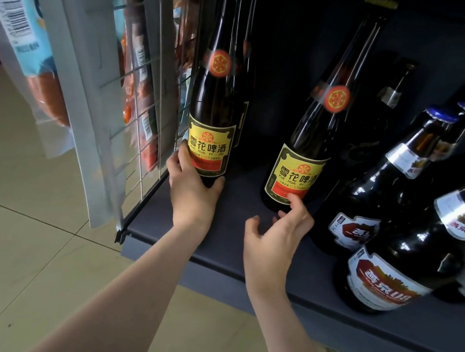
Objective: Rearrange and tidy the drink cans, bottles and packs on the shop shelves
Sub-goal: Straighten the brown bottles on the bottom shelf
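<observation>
Two tall dark beer bottles with yellow labels stand on the dark bottom shelf (230,236). My left hand (191,187) grips the base of the left bottle (217,97), which stands upright by the wire side panel. The right yellow-label bottle (312,146) stands apart from it. My right hand (277,231) is just below this bottle with fingers spread; one fingertip touches its lower label. Another dark bottle stands hidden behind the left one.
Several brown bottles with white-and-red labels and blue caps (388,261) crowd the shelf's right side. A white wire grid panel (149,77) with hanging snack packs closes the left end. Beige tiled floor (18,233) lies below.
</observation>
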Demonstrator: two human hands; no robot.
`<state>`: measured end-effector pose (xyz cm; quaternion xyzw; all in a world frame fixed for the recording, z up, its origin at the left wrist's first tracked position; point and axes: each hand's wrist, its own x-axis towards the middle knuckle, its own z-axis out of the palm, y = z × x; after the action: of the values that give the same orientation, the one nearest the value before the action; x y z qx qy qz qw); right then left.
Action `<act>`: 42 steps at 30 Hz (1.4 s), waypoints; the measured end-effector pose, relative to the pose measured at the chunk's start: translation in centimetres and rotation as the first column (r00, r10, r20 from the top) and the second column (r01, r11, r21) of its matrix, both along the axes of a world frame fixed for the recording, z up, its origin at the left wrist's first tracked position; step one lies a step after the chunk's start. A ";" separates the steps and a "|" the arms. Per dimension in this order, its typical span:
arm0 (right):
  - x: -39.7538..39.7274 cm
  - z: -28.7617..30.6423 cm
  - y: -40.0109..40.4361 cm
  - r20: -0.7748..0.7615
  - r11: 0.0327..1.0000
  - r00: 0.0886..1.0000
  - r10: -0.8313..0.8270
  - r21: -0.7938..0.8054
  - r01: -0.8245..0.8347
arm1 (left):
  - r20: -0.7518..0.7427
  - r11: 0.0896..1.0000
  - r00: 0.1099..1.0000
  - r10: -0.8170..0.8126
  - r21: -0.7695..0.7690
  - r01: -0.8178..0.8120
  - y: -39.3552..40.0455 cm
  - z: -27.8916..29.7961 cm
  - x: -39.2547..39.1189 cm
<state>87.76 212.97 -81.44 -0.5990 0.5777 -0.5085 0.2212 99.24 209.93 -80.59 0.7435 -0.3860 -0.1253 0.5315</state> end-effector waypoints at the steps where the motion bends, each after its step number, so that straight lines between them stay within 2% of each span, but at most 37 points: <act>1: 0.0 -0.1 0.1 -0.023 1.000 1.000 -0.001 -0.006 0.001 | -0.002 0.999 0.999 0.034 0.007 -0.034 -0.1 0.1 -0.3; 5: -0.1 -0.2 -0.2 -0.045 1.000 0.999 0.002 0.026 0.000 | 0.030 0.997 0.997 0.077 0.026 -0.077 -0.5 0.3 -0.5; 12: 0.0 -0.2 -0.2 -0.089 0.999 0.996 0.024 0.030 -0.021 | 0.006 1.000 1.000 -0.004 0.006 0.004 -0.2 0.7 0.3; 21: -0.9 1.3 -2.6 -0.047 0.991 0.999 -0.012 0.132 0.018 | -0.031 1.000 0.999 0.010 -0.006 -0.010 -0.1 0.8 0.1; 27: -0.6 2.1 -4.9 0.062 0.985 0.998 -0.022 0.174 0.010 | -0.027 1.000 1.000 -0.001 -0.003 0.001 0.0 0.8 0.6; 42: -1.5 1.2 -4.9 0.054 0.995 0.998 0.026 0.094 -0.031 | -0.018 1.000 0.999 -0.029 -0.005 0.029 0.0 0.6 0.6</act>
<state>86.24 208.06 -80.20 -0.5824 0.5866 -0.4928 0.2717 99.86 209.95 -80.04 0.7353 -0.3921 -0.1389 0.5350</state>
